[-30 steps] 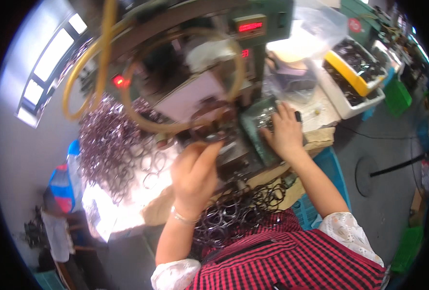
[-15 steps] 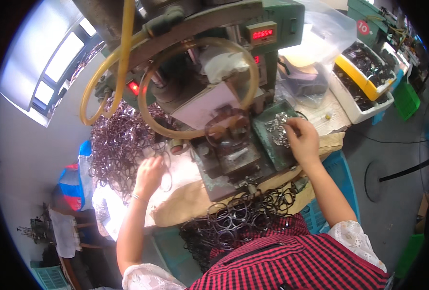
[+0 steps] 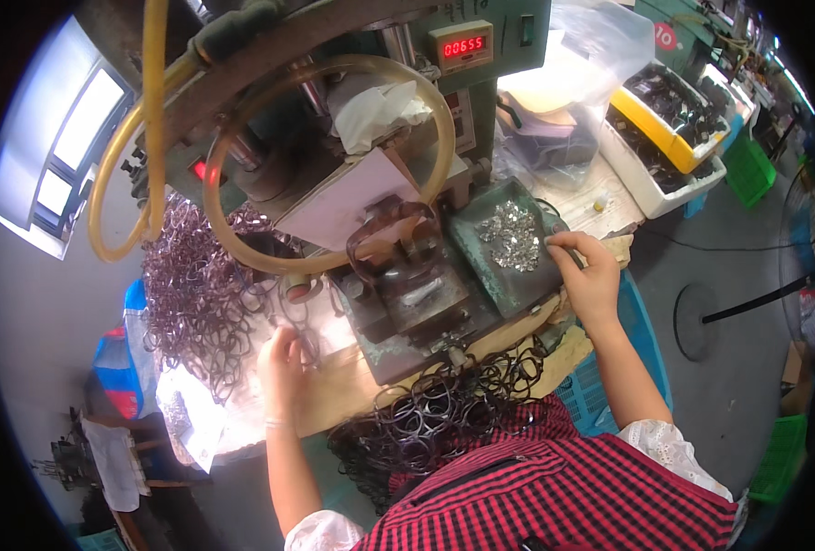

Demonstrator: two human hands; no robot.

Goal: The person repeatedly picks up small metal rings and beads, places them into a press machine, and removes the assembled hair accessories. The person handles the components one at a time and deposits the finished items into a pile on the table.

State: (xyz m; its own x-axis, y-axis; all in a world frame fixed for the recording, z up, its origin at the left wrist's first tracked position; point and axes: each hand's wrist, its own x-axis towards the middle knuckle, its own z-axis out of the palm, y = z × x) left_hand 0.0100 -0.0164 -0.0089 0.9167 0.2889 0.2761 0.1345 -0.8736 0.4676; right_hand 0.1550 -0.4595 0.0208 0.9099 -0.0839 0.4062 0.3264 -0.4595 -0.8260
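My left hand point(image 3: 282, 372) is closed, its fingertips pinched beside the near edge of a big heap of thin dark brown eyeglass frames point(image 3: 201, 294). A thin brown loop shows next to its fingers; whether they grip it is hard to see. My right hand point(image 3: 593, 280) pinches thumb and forefinger together at the right rim of a green metal tray point(image 3: 483, 269), which holds small shiny silver metal pieces point(image 3: 513, 237). Anything between those fingertips is too small to make out. Between my hands, a brown eyeglass frame point(image 3: 362, 250) sits on the press fixture point(image 3: 426, 308).
A green press point(image 3: 509, 50) with a red-lit counter point(image 3: 464, 46) stands ahead, and a yellowish hose point(image 3: 213, 211) loops before it. Dark rings of frames point(image 3: 426, 413) lie at my lap. Back right are bins point(image 3: 660, 188) of dark parts and a plastic bag point(image 3: 600, 46).
My right hand has moved from the silver pieces to the tray's right rim. My left hand has drawn nearer to me. The view has shifted, and the counter's display has changed.
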